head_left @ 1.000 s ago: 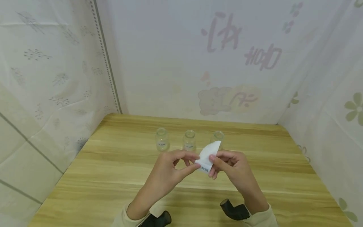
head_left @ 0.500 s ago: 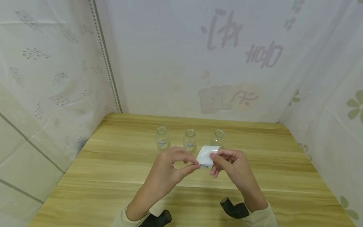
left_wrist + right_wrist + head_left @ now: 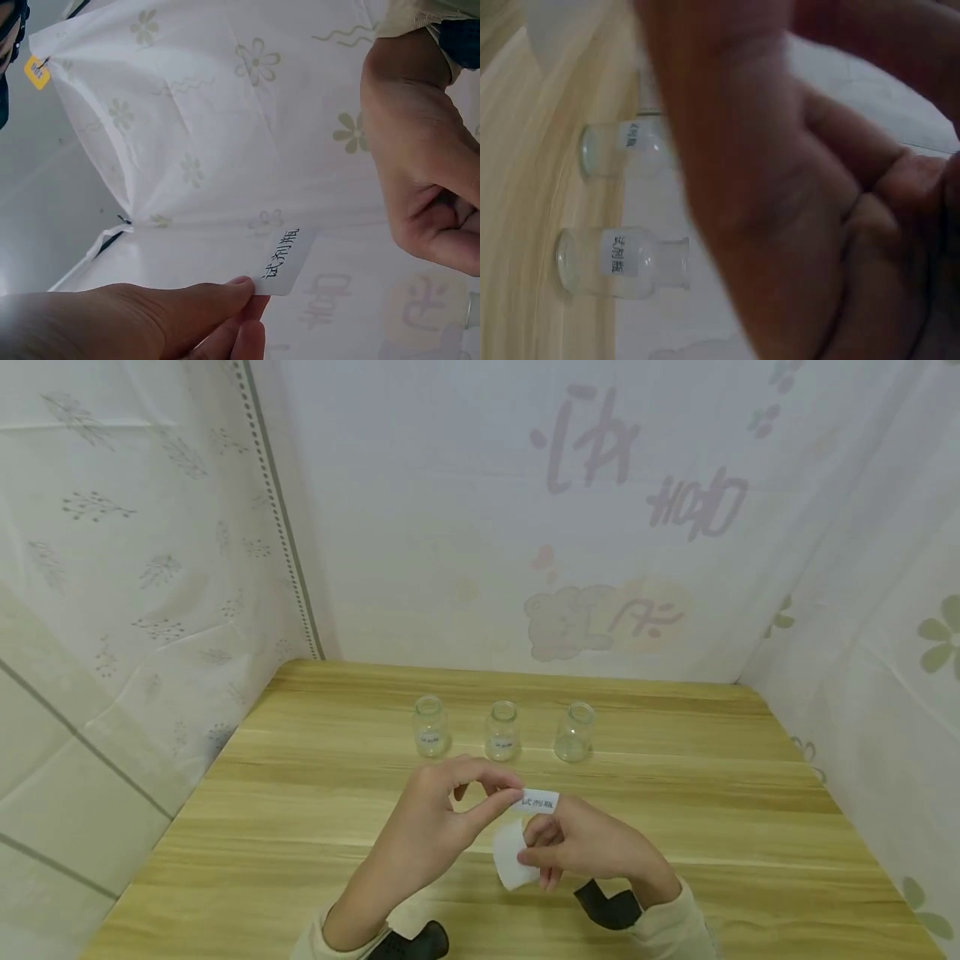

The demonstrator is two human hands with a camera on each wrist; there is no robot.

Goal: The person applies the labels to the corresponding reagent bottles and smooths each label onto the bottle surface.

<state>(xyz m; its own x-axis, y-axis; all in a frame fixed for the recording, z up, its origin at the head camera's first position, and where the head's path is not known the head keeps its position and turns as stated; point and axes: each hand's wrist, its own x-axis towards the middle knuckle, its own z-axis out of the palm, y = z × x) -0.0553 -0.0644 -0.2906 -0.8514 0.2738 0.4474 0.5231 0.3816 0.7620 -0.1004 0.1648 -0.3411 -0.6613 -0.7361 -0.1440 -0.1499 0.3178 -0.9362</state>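
Between thumb and forefinger, my left hand [image 3: 442, 810] pinches one end of a small white label sticker [image 3: 540, 801] printed with dark characters. In the left wrist view the label [image 3: 283, 259] stands out flat from the fingertips. My right hand [image 3: 600, 843] is just right of and below it, thumb and fingers pinching a curved piece of white backing paper [image 3: 512, 856]. Behind the hands three clear glass bottles stand in a row. The left bottle [image 3: 430, 727] and the middle bottle [image 3: 502, 731] carry labels; the right bottle [image 3: 574, 732] shows bare glass.
The wood-grain table [image 3: 300, 793] reaches back to a pale printed curtain [image 3: 420, 527]. Similar curtains hang along the left and right sides. Black wrist mounts [image 3: 611, 906] sit at both sleeve cuffs.
The label has come off the backing paper and stays in the left fingers. My right hand has moved down and toward me with the paper, uncovering the right bottle.
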